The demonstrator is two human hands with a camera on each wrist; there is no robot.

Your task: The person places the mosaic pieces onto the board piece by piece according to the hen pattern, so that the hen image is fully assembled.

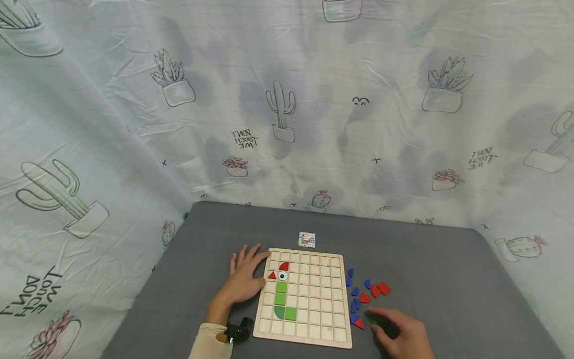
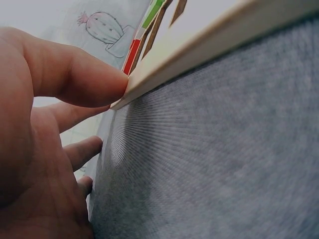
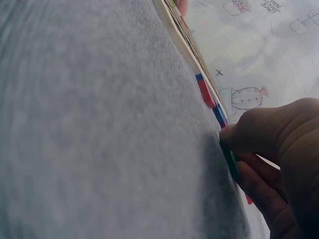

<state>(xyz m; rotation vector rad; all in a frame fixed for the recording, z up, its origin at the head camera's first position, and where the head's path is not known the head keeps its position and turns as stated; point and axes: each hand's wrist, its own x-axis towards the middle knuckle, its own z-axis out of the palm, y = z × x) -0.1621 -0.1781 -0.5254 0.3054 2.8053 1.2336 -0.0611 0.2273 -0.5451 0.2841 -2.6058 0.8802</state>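
Note:
My left hand (image 1: 244, 279) lies along the left side of the wooden grid board (image 1: 314, 340), thumb and index finger touching its edge, the other fingers spread. On the board, a red triangle (image 1: 272, 275) and a round eye piece (image 1: 282, 275) sit below a red curved piece (image 1: 284, 266). Several green squares (image 1: 280, 298) run down from the eye, with a dark green quarter-round piece (image 1: 279, 312) at the bottom left. To the right of the board, my right hand (image 1: 401, 334) pinches a green piece (image 3: 229, 162) between thumb and fingers, low over the table.
Several loose blue pieces (image 1: 355, 291) and red pieces (image 1: 365, 297) are scattered beside the board's right edge, near the right hand. A small pattern card (image 1: 307, 240) lies beyond the board's far edge. Cactus-printed cloth (image 1: 314, 124) hangs behind the grey table (image 1: 430, 269).

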